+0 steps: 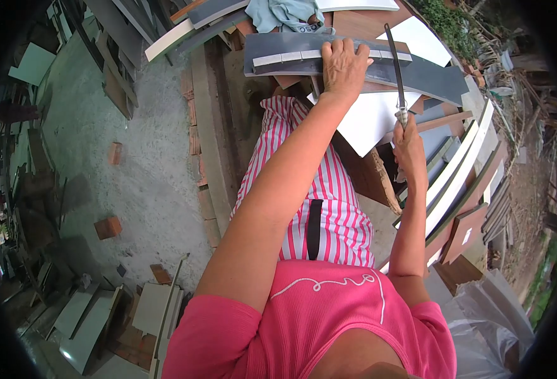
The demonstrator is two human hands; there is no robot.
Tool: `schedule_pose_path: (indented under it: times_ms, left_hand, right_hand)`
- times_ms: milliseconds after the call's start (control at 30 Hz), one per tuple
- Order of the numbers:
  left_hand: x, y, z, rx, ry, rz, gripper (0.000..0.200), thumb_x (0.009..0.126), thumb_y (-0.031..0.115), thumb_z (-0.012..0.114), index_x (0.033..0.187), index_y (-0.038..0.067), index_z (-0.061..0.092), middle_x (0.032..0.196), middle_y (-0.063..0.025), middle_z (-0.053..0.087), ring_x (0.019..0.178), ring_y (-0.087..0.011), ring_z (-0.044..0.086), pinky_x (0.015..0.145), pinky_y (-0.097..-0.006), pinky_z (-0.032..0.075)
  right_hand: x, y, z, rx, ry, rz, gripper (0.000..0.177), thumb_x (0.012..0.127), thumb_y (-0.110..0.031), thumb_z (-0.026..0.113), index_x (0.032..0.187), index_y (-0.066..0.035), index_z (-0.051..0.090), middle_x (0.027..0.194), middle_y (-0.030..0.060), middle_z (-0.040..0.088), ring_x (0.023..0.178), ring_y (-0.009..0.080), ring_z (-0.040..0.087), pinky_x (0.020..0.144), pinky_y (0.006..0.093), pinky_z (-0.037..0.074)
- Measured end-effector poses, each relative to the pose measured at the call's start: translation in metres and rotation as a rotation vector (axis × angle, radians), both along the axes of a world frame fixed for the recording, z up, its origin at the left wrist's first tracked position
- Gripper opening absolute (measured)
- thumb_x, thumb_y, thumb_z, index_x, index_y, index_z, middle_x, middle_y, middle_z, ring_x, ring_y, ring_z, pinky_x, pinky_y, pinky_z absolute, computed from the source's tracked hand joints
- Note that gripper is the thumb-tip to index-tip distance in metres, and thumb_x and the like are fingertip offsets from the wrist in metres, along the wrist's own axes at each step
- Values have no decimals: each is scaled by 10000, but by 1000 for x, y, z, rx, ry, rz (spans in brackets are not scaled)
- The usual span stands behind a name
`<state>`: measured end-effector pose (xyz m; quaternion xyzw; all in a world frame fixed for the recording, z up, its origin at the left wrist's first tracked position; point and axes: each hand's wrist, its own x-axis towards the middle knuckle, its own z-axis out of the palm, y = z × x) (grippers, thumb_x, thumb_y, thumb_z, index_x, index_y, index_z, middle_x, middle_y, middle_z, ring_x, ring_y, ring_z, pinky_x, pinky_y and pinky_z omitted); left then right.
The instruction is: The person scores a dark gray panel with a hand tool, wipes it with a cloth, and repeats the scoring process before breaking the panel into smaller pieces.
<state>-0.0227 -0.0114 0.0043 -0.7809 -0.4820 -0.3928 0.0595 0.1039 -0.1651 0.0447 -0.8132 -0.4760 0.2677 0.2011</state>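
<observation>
My left hand presses down with its fingers curled over a narrow grey strip with a pale edge. Short dark lines cross that edge at intervals. Beneath the strip lies a wider dark grey board. In my right hand is the handle of what looks like a hacksaw, seen nearly edge-on. Its long dark frame points away from me and crosses over the strip's right end. Whether the teeth touch the strip cannot be made out. A white panel sits below, between my two hands.
A light blue cloth lies beyond the boards. Several panel offcuts are stacked on the right, near clear plastic sheeting. On the concrete floor at left are loose bricks and leaning boards.
</observation>
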Motion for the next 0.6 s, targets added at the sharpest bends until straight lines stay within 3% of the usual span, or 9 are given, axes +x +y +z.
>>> schedule_pose_path:
  times_ms: [67,100,167,400,600]
  left_hand:
    - [0,0,0,-3,1,2,227,806,308,698,899,106,650,848,-87,558,850,-252,506,815,-413,323]
    - [-1,0,0,-9,3,-3,229,805,309,699,902,107,652,846,-86,558,850,-252,507,814,-413,323]
    - [-1,0,0,-10,6,-1,228,804,309,700,901,108,652,846,-86,558,850,-251,506,811,-412,323]
    - [0,1,-3,14,14,1,231,800,312,703,897,109,649,850,-88,557,852,-250,503,803,-410,323]
    - [0,1,-1,11,3,6,227,807,323,692,886,116,648,853,-81,559,858,-250,504,808,-411,324]
  right_hand:
    - [-1,5,-2,10,38,-5,244,975,-201,433,1154,-36,427,737,305,595,697,501,595,595,531,418]
    - [1,3,-8,9,40,-3,244,975,-201,433,1154,-36,427,737,305,595,697,501,595,595,531,418]
    - [8,-5,-23,87,-88,65,233,996,-231,415,1126,-36,420,579,98,514,437,182,502,416,342,411]
    - [7,-31,-29,117,-158,24,251,990,-228,425,1146,-31,427,588,121,524,455,193,526,426,346,420]
    - [3,5,-11,49,-10,-1,230,993,-229,424,1121,-38,432,575,104,511,446,187,518,422,341,420]
